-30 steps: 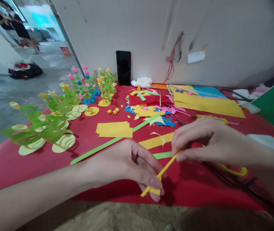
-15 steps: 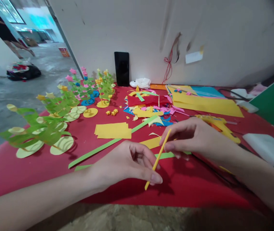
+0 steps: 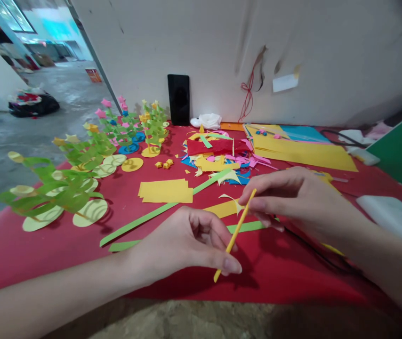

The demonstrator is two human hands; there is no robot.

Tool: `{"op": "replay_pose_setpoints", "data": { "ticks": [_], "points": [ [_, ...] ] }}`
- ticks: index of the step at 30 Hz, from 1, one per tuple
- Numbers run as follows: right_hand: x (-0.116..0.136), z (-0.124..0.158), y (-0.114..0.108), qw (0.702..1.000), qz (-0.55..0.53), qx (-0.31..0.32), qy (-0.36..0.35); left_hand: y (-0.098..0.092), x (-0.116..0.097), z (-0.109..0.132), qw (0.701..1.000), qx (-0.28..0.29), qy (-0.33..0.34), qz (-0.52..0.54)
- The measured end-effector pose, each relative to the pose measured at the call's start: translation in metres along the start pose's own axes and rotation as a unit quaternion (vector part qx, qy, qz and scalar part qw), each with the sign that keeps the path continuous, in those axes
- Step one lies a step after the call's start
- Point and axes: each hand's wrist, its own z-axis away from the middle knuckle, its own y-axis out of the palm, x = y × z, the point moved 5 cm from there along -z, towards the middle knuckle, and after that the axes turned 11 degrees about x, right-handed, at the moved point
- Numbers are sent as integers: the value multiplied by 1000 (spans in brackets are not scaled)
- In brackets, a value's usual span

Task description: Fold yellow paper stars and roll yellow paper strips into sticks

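A thin yellow paper stick (image 3: pixel 238 230) slants upward to the right in front of me. My left hand (image 3: pixel 194 245) pinches its lower part between thumb and fingers. At the upper end, the thumb and fingers of my right hand (image 3: pixel 278 200) close around the tip. Under and beside my hands lie green paper strips (image 3: pixel 139 224) and a yellow paper strip (image 3: pixel 222 209). A small stack of yellow paper rectangles (image 3: pixel 165 191) rests just beyond my left hand. Part of a yellow glue gun (image 3: pixel 324 177) shows behind my right hand.
Paper plants (image 3: pixel 63 188) with star tops and round bases line the left of the red table (image 3: pixel 172 287). Small yellow stars (image 3: pixel 164 164), paper scraps (image 3: pixel 218 160) and yellow sheets (image 3: pixel 303 153) lie farther back. A black phone (image 3: pixel 179 100) leans on the wall. A person stands far left.
My right hand has shifted slightly to the right and covers more of the glue gun. The stick's upper end has moved right with it. My left hand is almost still.
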Motion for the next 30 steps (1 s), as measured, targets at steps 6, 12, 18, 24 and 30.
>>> {"op": "replay_pose_setpoints", "data": {
  "ticks": [6,12,18,24,30],
  "points": [
    [1,1,-1,999,-37,-8,-30,-1,-3,1,999,-19,1,-35],
    [3,4,0,998,-23,-55,-34,-1,-6,1,994,-49,14,-95],
    [6,9,0,995,8,-94,-25,-2,-9,2,989,-74,18,-127],
    [6,10,1,995,6,-93,-33,1,-9,5,994,-57,18,-95],
    [6,3,5,998,-28,28,-42,5,0,6,1000,15,0,-13]
  ]
}}
